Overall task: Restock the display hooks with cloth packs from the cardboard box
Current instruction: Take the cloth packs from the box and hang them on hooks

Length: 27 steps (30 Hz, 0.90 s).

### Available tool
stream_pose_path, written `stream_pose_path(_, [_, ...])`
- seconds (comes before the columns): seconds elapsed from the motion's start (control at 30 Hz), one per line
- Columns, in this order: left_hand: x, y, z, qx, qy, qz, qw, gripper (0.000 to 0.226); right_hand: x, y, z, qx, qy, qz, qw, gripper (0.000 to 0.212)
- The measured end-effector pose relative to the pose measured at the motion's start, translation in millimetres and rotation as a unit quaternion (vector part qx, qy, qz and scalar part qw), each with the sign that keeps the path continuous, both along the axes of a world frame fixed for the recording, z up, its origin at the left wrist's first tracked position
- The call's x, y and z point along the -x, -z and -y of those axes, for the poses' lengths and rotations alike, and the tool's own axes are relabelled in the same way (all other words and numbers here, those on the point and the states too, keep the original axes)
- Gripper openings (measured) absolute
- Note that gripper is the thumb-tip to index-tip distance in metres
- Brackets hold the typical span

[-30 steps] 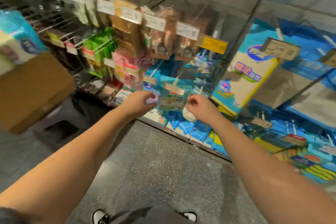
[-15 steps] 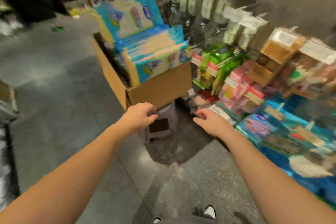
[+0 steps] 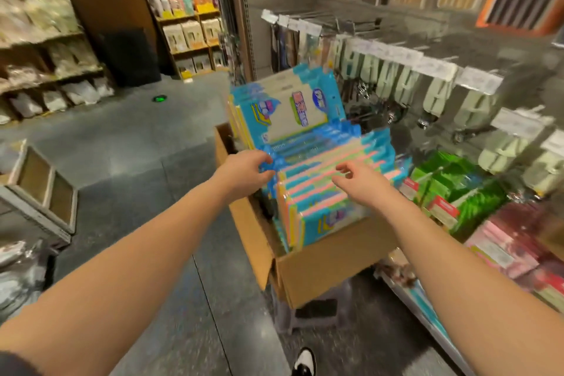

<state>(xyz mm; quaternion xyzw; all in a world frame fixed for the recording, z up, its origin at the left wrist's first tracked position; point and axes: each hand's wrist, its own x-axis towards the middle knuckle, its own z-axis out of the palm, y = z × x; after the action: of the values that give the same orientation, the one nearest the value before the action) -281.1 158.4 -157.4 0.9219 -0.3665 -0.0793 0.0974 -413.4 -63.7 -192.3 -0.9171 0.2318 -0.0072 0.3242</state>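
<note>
Cardboard box (image 3: 317,272) sat open in the middle of a shop aisle, raised on a small grey stool (image 3: 308,311) of which only part showed beneath it. The box was packed with cloth packs (image 3: 323,192) in blue wrappers with pink, yellow and green edges, standing upright in rows; a taller group of packs stood at the far end, their printed fronts facing the viewer.

Two bare forearms reached forward from the near edge of the view. The left hand (image 3: 244,171) was at the left side of the box, its fingers curled round the top corner of a blue pack in the middle rows. The right hand (image 3: 360,180) hovered just above the nearer packs with its fingers loosely bent and spread, holding nothing; whether the fingertips touched the packs was not clear.

To the right of the box ran a display wall with metal display hooks (image 3: 393,52), each tipped with a white price tag. Pale green items (image 3: 439,94) hung in a row from the upper hooks, green packets (image 3: 457,189) hung lower down just right of the box, and pink packets (image 3: 512,241) hung nearer still on the right.

On the far left stood wooden shelves (image 3: 45,70) of pale bagged goods. The floor (image 3: 146,137) was dark grey stone tile, and a black and white shoe (image 3: 303,360) showed at the near edge.
</note>
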Motion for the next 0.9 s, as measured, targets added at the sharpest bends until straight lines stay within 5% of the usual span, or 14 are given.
stream_pose_path(0.43, [-249.8,-21.3,89.4,0.006,-0.028,-0.005,1.0,0.049,-238.0,-5.7,41.6,-0.037,0.056,-0.052,0.996,0.044])
stream_pose_path(0.73, [-396.4,12.3,148.3,0.016,0.016,-0.006,1.0,0.056,-336.4,27.2,36.1,-0.132,0.268,-0.015,0.954,0.049])
stream_pose_path(0.9, [-463.9,19.0,164.6,-0.036,-0.011,-0.124,0.991,0.066,-375.3,23.1,32.9,-0.171,0.368,0.05,0.912,0.046])
